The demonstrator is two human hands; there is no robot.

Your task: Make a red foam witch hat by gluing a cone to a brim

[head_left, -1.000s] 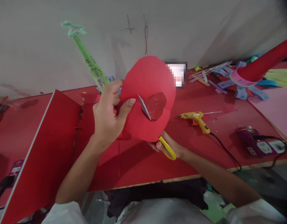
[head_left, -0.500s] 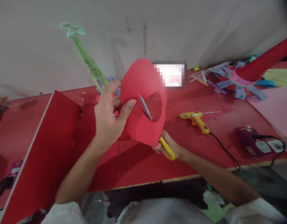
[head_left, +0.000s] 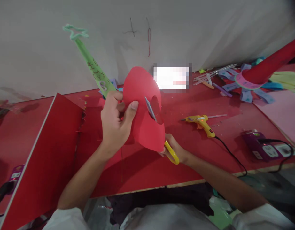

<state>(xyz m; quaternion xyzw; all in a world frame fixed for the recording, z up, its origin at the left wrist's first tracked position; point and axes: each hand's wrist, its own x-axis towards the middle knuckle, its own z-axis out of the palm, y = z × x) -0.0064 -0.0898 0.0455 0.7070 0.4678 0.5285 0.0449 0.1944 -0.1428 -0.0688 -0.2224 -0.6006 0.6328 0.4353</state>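
Observation:
A rounded sheet of red paper (head_left: 141, 86) with a hole in its right half is held up over the table. My left hand (head_left: 116, 121) pinches its left edge, thumb on the front and fingers behind. Below its lower right corner, my right hand (head_left: 174, 148) grips yellow-handled scissors (head_left: 171, 152). One scissor blade pokes up through the hole in front of the paper; the rest of the blades is hidden behind the sheet. The fingers of my right hand are partly covered by the handle and the paper.
A yellow glue gun (head_left: 201, 123) lies to the right, its cord running toward a purple power strip (head_left: 262, 147). On the left stands a red board (head_left: 44, 153). A green paper cone (head_left: 96, 70) leans at the back; a red tube (head_left: 274, 65) with paper strips is at right.
The red paper has turned and bent, its right side swinging back and left, so the hole looks narrower. My left hand has shifted slightly; the scissors stay through the hole.

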